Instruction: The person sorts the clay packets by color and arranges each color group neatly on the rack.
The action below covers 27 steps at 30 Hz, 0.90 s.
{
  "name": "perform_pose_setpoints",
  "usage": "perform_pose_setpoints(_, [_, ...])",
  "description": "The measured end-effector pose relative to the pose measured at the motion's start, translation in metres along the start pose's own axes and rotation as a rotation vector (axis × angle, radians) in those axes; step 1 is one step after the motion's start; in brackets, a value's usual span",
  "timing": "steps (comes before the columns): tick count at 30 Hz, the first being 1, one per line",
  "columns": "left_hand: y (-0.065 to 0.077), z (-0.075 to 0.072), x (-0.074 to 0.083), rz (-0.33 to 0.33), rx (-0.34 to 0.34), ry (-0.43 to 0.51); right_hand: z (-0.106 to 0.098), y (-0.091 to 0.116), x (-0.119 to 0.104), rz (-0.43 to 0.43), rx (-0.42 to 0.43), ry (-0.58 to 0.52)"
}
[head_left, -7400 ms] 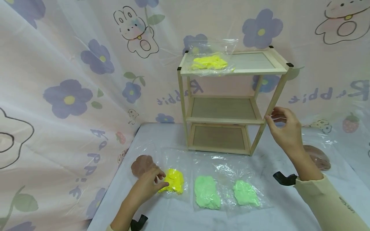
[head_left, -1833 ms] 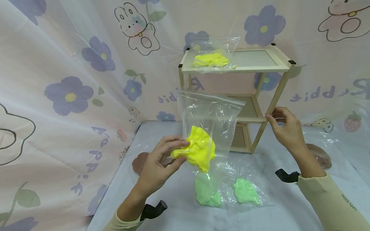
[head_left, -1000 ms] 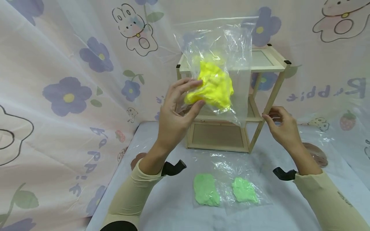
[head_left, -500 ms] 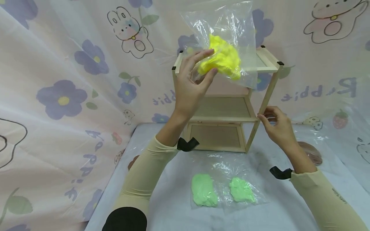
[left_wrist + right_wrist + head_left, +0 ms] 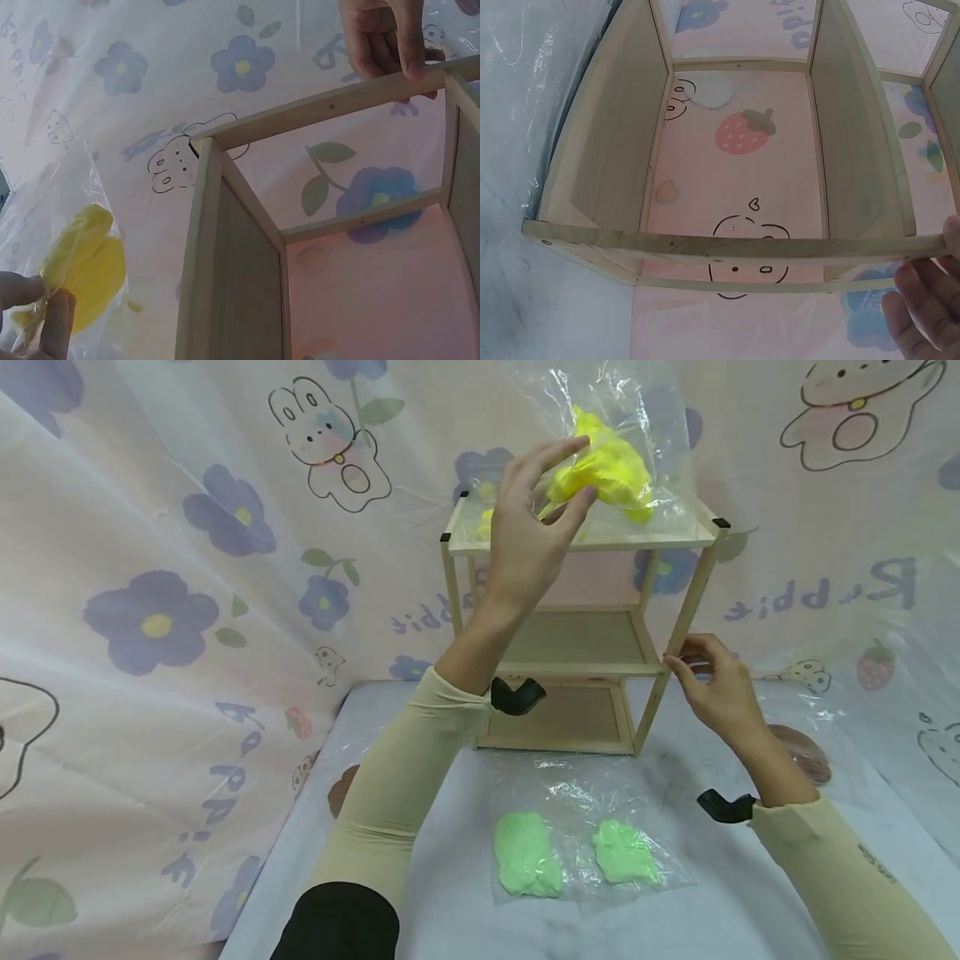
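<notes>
My left hand (image 5: 528, 531) pinches a clear zip bag holding a yellow lump of clay or dough (image 5: 607, 468) between thumb and fingers. The bag hangs over the right part of the wooden shelf's top board (image 5: 675, 537); whether it touches the board cannot be told. In the left wrist view the yellow lump (image 5: 90, 266) appears beside the shelf frame (image 5: 199, 247). My right hand (image 5: 716, 689) grips the shelf's front right post (image 5: 686, 610) near the middle board. Behind my left hand, another yellow lump (image 5: 483, 525) on the top board is mostly hidden.
Two bagged light green lumps (image 5: 528, 856) lie on the white cloth before the shelf. A brown lump (image 5: 341, 789) at left is partly behind my left sleeve. Another brown lump (image 5: 802, 753) lies bagged at right. A patterned curtain (image 5: 150, 735) hangs behind and at left.
My left hand has picked up the bagged yellow lump from the table and lifted it up and rightward over the shelf top. My right hand stays on the post.
</notes>
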<state>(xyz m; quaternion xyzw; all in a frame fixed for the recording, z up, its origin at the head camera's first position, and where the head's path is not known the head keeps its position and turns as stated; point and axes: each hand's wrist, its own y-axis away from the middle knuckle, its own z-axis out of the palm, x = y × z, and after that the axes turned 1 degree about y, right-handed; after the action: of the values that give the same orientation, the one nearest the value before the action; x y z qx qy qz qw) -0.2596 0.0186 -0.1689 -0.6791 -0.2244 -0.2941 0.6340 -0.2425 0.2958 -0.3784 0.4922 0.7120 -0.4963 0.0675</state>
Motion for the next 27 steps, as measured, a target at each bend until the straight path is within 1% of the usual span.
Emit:
perform_pose_setpoints(5, [-0.012,0.008,-0.004,-0.016,-0.011,-0.069,0.001,0.0,0.0,0.005,-0.005,0.003])
perform_pose_setpoints(9, [-0.018,0.014,-0.01,-0.017,-0.029,-0.113,0.001,0.0,0.0,-0.001,-0.01,0.005])
perform_pose_setpoints(12, [-0.021,0.018,-0.015,-0.039,-0.044,-0.156,0.001,-0.001,0.0,-0.004,-0.008,0.006])
perform_pose_setpoints(16, [-0.025,0.021,-0.023,-0.083,-0.054,-0.265,0.0,-0.002,-0.001,-0.008,-0.009,0.008])
perform_pose_setpoints(20, [-0.026,0.022,-0.03,-0.12,-0.081,-0.431,-0.001,-0.002,-0.001,-0.002,-0.013,0.005])
perform_pose_setpoints(22, [-0.026,0.022,-0.032,-0.131,-0.093,-0.484,-0.001,-0.001,-0.001,-0.007,-0.015,0.009])
perform_pose_setpoints(27, [-0.025,0.026,-0.033,-0.178,-0.098,-0.487,-0.001,0.0,-0.002,-0.002,-0.021,0.015])
